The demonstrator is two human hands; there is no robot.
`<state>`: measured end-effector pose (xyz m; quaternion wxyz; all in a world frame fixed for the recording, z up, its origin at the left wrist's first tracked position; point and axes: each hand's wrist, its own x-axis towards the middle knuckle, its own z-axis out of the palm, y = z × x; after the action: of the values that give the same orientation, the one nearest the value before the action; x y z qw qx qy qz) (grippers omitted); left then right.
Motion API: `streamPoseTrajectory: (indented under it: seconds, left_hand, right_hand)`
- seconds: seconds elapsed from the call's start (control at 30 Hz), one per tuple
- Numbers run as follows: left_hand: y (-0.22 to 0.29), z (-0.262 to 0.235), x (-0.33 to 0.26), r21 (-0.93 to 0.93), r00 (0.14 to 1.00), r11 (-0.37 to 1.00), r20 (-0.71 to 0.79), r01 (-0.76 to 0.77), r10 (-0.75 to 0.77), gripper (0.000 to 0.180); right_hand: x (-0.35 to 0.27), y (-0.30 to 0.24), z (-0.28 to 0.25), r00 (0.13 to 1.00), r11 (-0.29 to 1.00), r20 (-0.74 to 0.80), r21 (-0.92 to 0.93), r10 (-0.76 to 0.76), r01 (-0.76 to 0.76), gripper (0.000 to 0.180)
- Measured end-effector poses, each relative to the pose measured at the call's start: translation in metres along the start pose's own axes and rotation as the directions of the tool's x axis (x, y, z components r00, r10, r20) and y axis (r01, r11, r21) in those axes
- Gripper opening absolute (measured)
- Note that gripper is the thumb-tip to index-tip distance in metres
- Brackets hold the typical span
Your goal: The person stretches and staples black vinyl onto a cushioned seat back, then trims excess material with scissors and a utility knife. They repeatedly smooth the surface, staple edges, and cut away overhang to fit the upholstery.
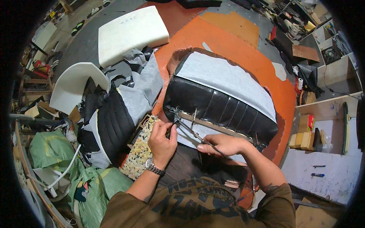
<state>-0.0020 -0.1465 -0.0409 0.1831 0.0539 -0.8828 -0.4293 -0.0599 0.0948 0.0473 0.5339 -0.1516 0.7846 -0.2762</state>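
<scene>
A black vinyl seat cover (213,104) with stitched channels and pale grey cloth (224,72) lies in front of me, its near edge along a strip of wooden or metal frame. My right hand (224,144) is wrapped round the handles of dark, long-handled pliers (194,133), which slant up to the left. Their jaws are at the cover's near left corner, where bits of wire or thread stick up. Just beside the jaws, my left hand (162,141), wearing a wristwatch (154,166), has its thumb and fingers pinched. What sits between those fingertips is too small to make out.
Orange sheeting (281,114) lies under the seat. To the left are a white foam block (133,34), a curved white foam piece (74,85), another black quilted cover (114,121), speckled foam (138,155) and green sacks (53,148). A white board (327,171) and shelves stand right.
</scene>
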Motion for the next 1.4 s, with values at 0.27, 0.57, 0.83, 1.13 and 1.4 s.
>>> streamPoseTrajectory:
  seconds: [0.27, 0.57, 0.83, 1.13, 1.4]
  left_hand:
    - [0.006, 0.005, -0.002, 0.021, 0.998, 0.998, 0.004, -0.059, 0.059, 0.018]
    - [0.002, 0.001, -0.003, 0.026, 0.994, 0.993, 0.003, -0.111, 0.111, 0.016]
    - [0.027, -0.005, -0.027, -0.31, 0.814, 0.767, 0.37, 0.562, -0.447, 0.031]
    - [0.12, 0.109, -0.092, 0.297, -0.38, 0.398, 0.913, 0.868, 0.149, 0.099]
    - [0.143, 0.205, -0.143, 0.119, -0.096, -0.066, 0.955, 0.991, 0.281, 0.093]
  right_hand:
    - [0.022, -0.005, -0.001, 0.994, 1.0, -0.106, -0.019, -0.001, -0.001, 0.104]
    - [0.022, -0.012, -0.002, 0.975, 0.999, -0.218, -0.023, 0.04, -0.046, 0.084]
    - [-0.058, 0.031, -0.013, 0.952, 0.988, -0.266, -0.028, -0.154, 0.152, 0.064]
    - [-0.255, 0.129, 0.007, 0.806, 0.998, -0.59, 0.067, 0.04, 0.0, 0.063]
    - [-0.316, 0.203, 0.077, 0.864, 0.941, -0.423, 0.306, 0.272, -0.146, 0.069]
